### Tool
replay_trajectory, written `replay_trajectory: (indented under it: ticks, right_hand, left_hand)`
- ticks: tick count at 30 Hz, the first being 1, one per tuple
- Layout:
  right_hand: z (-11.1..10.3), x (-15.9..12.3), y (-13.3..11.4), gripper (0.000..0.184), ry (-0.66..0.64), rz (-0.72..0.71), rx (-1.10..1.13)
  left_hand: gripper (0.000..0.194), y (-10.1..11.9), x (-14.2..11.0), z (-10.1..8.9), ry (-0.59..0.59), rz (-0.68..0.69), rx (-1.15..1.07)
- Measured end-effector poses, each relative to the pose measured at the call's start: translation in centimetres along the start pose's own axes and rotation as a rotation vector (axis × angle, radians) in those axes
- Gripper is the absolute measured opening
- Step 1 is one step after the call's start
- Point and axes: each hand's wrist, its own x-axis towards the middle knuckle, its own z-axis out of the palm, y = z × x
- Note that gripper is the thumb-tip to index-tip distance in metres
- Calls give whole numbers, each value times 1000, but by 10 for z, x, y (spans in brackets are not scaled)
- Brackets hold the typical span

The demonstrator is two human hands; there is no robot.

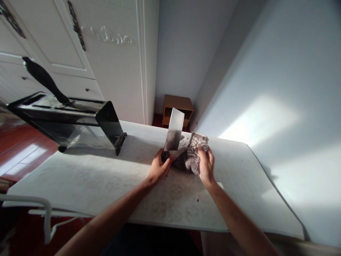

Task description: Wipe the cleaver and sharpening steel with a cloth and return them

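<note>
My left hand [159, 168] is closed around the dark handle of a cleaver [175, 128], whose broad, shiny blade points up and away from me. My right hand [206, 164] grips a grey-brown patterned cloth [197, 144], fingers bent over its right side. The cloth's darker, fluffy lower part hangs close to the tabletop. Between the blade and the cloth is a pale, flat piece [182, 146]; whether it belongs to the cloth or is another blade, I cannot tell. The two hands are a short distance apart above the middle of the table.
A white table [149, 199] stretches beneath both hands. On its left stands a black knife block with clear sides [106, 121], holding a black-handled knife [45, 76]. Beyond are white cupboards [119, 71] and a small wooden cabinet [178, 103]. A pale wall [279, 89] borders the right side.
</note>
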Motion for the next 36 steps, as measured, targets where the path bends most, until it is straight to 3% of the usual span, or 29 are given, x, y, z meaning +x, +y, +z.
replay_trajectory:
  ticks: [3, 6, 9, 12, 18, 22, 31, 36]
  right_hand:
    - [4, -9, -3, 20, -93, -135, -61]
    - [6, -17, -8, 19, -239, -412, -174]
    - [7, -22, -12, 33, -399, -644, -268]
    - [7, -26, -14, 48, -464, -747, -300]
    - [8, -25, -16, 47, -577, -684, -250]
    - [8, -24, -16, 43, -567, -662, -285]
    - [8, -27, -7, 38, -422, -542, -319]
    - [8, -25, -2, 32, -351, -452, -374]
  left_hand:
    - [30, 0, -1, -1, 0, 9, 54]
    - [30, 2, -2, -1, 12, 51, 160]
    - [24, 2, -1, -1, 23, 146, 268]
    - [23, 0, 0, -2, -4, 226, 308]
    - [24, 3, -3, -3, -80, 222, 266]
    - [23, 7, -6, -3, -68, 175, 217]
    - [16, 3, -8, -3, -70, 206, 320]
    - [22, 6, -8, -4, -63, 153, 195]
